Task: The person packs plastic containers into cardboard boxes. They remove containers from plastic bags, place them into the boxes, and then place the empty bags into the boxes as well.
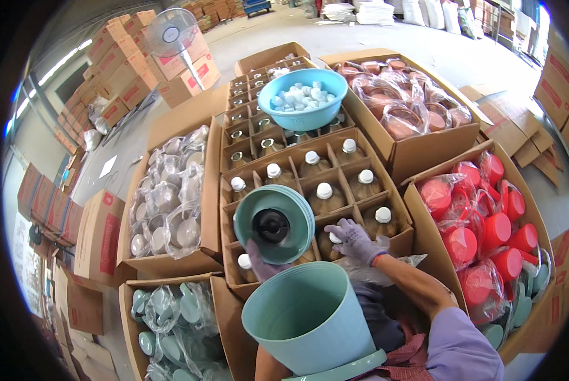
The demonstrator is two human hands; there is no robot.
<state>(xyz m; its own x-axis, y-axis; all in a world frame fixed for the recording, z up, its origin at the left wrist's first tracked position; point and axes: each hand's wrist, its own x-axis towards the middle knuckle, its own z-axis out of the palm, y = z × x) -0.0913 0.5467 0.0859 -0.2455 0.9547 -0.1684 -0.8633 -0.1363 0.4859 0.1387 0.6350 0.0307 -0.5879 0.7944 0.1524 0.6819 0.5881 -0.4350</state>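
Note:
My left hand (264,263), in a grey glove, holds a round teal plastic housing (303,224) from below. The housing's open end faces me, with a black plastic ring (271,226) deep inside. In a divided cardboard box (403,243), my right hand (356,242), also gloved, has its fingers around the white cap (335,237) of a glass bottle or flask liner. Other capped glass vessels (324,202) stand upright in neighbouring cells. Close to me, a larger teal plastic shell (308,319) stands tilted, open end up, hiding my left forearm.
A blue basin (303,119) of white caps rests on the box of uncapped glass vessels (236,157) behind. Around me stand boxes of bagged plastic parts: beige (170,190), brown (403,102), red (498,228) and teal (175,328). A fan (171,35) stands farther back.

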